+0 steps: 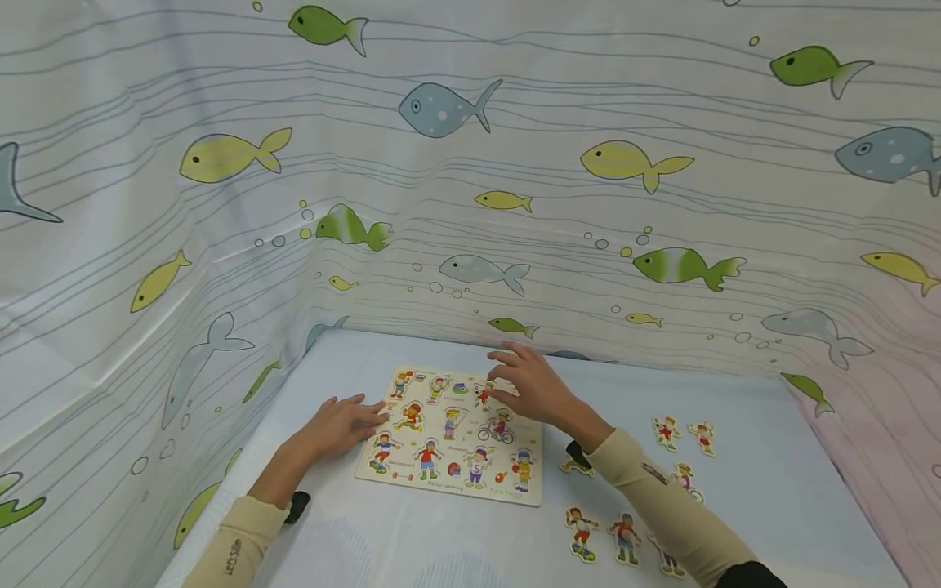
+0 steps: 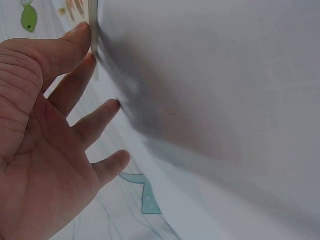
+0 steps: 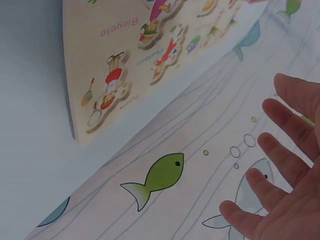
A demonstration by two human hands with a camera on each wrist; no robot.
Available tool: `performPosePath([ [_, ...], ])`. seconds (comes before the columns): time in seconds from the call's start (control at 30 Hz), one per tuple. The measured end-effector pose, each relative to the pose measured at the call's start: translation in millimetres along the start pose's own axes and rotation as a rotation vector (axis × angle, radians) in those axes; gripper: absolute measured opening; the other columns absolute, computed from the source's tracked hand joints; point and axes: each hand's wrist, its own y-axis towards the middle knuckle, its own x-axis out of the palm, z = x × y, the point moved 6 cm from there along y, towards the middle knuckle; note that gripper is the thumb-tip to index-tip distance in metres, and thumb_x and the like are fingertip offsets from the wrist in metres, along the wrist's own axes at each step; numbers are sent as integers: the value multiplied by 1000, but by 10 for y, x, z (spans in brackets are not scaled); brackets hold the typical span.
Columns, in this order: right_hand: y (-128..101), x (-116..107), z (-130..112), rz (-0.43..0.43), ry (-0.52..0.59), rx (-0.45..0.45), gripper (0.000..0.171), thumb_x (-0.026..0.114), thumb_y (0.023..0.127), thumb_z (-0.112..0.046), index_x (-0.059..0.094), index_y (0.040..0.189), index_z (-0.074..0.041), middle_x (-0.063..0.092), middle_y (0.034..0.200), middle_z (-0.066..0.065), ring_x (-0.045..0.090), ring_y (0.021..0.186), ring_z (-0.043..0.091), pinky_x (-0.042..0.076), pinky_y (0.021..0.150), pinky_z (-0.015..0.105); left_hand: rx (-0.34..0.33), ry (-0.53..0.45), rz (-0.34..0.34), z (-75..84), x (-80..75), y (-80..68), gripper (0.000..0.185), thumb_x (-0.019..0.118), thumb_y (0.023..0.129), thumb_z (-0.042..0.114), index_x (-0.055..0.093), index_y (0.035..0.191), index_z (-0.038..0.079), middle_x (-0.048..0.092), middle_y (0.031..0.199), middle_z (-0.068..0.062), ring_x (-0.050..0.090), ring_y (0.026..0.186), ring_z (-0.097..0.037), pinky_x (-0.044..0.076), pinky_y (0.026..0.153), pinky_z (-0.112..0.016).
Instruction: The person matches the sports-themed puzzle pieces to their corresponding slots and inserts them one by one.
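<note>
A wooden puzzle board (image 1: 400,462) printed with children playing sports lies on the white surface. My left hand (image 1: 334,429) rests at its left edge, fingers spread and loosely straight. In the left wrist view, thumb and index fingertips meet the board edge (image 2: 93,27). Over the board's far right corner hovers my right hand (image 1: 532,384), fingers apart and nothing in them; it covers part of the top row. The right wrist view shows the board (image 3: 82,65) with its tennis figure (image 3: 111,87) and football figure (image 3: 167,57) beyond the right hand (image 3: 290,165).
Several loose figure pieces lie right of the board: a footballer piece (image 1: 666,433), another piece (image 1: 703,438), a cyclist piece (image 1: 685,480), a skateboarder piece (image 1: 581,535) and a red-shirted piece (image 1: 625,539). My right forearm partly covers some. A fish-patterned curtain (image 1: 544,237) surrounds the table.
</note>
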Motion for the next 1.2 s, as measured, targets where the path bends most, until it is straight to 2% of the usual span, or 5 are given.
performPosePath([
  [0.23, -142, -98, 92, 11, -12, 19, 19, 74, 90, -29, 72, 106, -19, 55, 141, 4, 32, 143, 31, 28, 112, 55, -16, -18, 1, -10, 1, -2, 36, 72, 89, 17, 69, 125, 14, 57, 139, -5, 39, 134, -48, 18, 103, -76],
  [0.47, -258, -214, 189, 64, 11, 19, 21, 77, 88, -26, 73, 105, -16, 56, 139, 6, 34, 141, 34, 29, 111, 56, -12, -20, -2, -16, 40, -2, 37, 72, 90, 18, 69, 127, 15, 57, 140, -5, 39, 135, -47, 18, 103, -76],
  [0.63, -362, -256, 260, 90, 4, 18, 21, 79, 85, -25, 72, 104, -18, 58, 137, 5, 35, 140, 34, 32, 109, 57, -5, -17, 5, 0, 12, -8, 37, 72, 90, 18, 69, 126, 15, 57, 139, -5, 39, 134, -48, 18, 103, -76],
  [0.97, -578, -302, 424, 69, -44, 73, 23, 80, 85, -26, 72, 105, -16, 58, 137, 7, 37, 139, 35, 33, 107, 59, 9, -21, 21, -6, -6, -15, 34, 71, 91, 18, 70, 124, 12, 58, 137, -6, 41, 133, -48, 20, 101, -76],
  [1.2, -730, -360, 582, 79, -31, 113, 22, 81, 83, -23, 72, 102, -17, 60, 134, 9, 39, 138, 37, 33, 107, 60, 13, -19, 29, -9, -3, -21, 35, 71, 90, 18, 70, 124, 13, 58, 137, -6, 41, 132, -48, 21, 101, -76],
])
